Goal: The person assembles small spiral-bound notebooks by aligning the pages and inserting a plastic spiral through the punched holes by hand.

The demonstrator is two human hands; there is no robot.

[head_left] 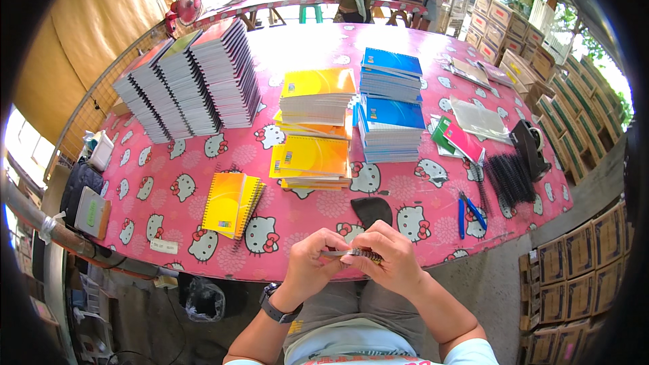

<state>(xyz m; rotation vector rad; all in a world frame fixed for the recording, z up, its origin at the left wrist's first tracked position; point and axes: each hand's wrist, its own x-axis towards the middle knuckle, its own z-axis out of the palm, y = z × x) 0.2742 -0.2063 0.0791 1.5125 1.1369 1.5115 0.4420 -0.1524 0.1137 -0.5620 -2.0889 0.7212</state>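
Close to my body, at the table's front edge, both hands hold a spiral notebook (368, 255) seen edge-on, with its dark coil under my right fingers. My left hand (312, 257), with a black watch on the wrist, pinches one end. My right hand (387, 257) closes around the coiled end. Just beyond my fingers lies a flat black piece (371, 211). To the left is a small pile of yellow spiral notebooks (230, 204). Blue-handled pliers (466, 216) rest on the right, beside a heap of loose black coils (508, 179).
Farther back stand stacks of yellow notebooks (314, 155), blue notebooks (392, 115) and tall spiral-bound books (226, 74) on the pink patterned cloth (162, 162). A black tape dispenser (531, 149) sits at right. Cartons (578, 257) are piled beside the table; two people work at the back.
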